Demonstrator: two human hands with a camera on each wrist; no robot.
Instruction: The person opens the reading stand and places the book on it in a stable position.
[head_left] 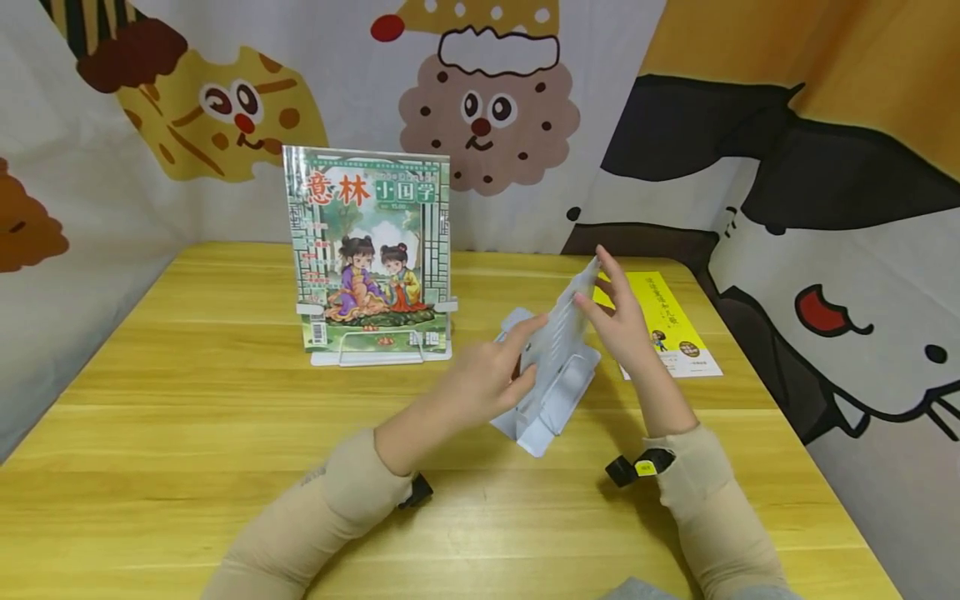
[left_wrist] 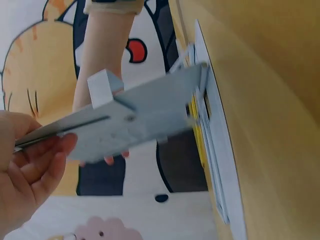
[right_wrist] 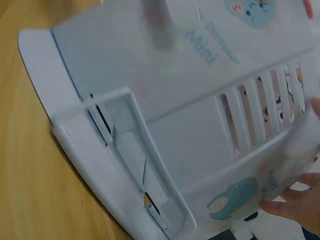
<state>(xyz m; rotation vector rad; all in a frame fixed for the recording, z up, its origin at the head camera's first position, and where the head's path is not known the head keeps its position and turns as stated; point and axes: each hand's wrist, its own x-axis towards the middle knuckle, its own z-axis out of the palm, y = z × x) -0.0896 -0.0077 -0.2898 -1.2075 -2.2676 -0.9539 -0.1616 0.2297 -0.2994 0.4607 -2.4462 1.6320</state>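
Note:
A white book stand [head_left: 555, 367] with a slotted back panel is on the table, its panel tilted up. Dinosaur prints and the word Mini show on the panel [right_wrist: 200, 120] in the right wrist view. My left hand [head_left: 487, 371] grips the panel's left side edge; in the left wrist view this hand [left_wrist: 30, 170] has the thin plate between thumb and fingers. At the upper right edge, my right hand [head_left: 618, 321] holds the panel with thumb and fingers. The stand's base [left_wrist: 220, 150] lies against the tabletop, with a raised lip frame [right_wrist: 140, 150] along its front.
To the left, a magazine [head_left: 375, 242] stands upright on another white book stand [head_left: 382, 358]. A yellow booklet [head_left: 671, 321] lies flat behind my right hand. A cartoon-printed curtain [head_left: 487, 217] hangs behind the wooden table [head_left: 187, 400].

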